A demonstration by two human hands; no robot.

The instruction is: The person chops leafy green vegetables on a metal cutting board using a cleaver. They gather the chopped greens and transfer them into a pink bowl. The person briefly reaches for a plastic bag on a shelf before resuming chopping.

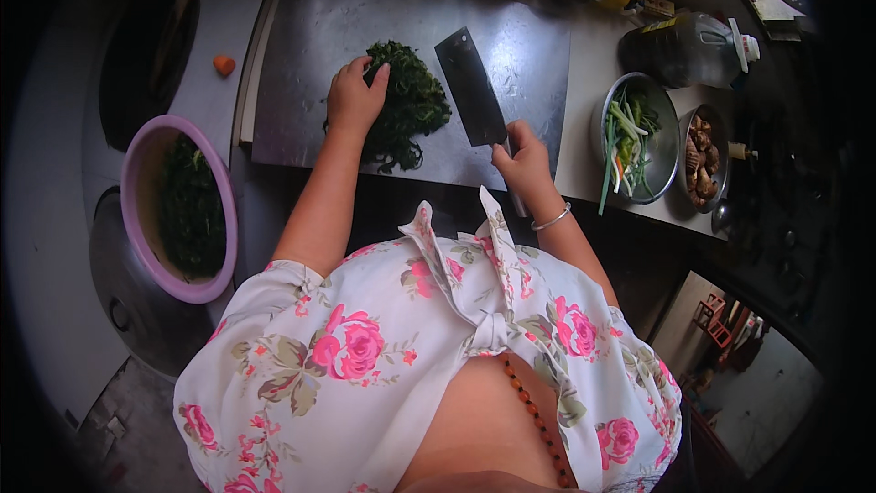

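Note:
A heap of dark chopped leafy greens lies on a metal work surface. Against the left side of the heap rests my left hand, its thumb and fingers apart on the leaves. My right hand grips the handle of a cleaver. The cleaver's broad dark blade points away from me, just right of the greens and apart from them. Whether the blade touches the metal cannot be told.
At left, a pink basin holds more greens in liquid, near a carrot piece. At right are a metal bowl with scallions and peppers, a dish of mushrooms and a large plastic jug on its side.

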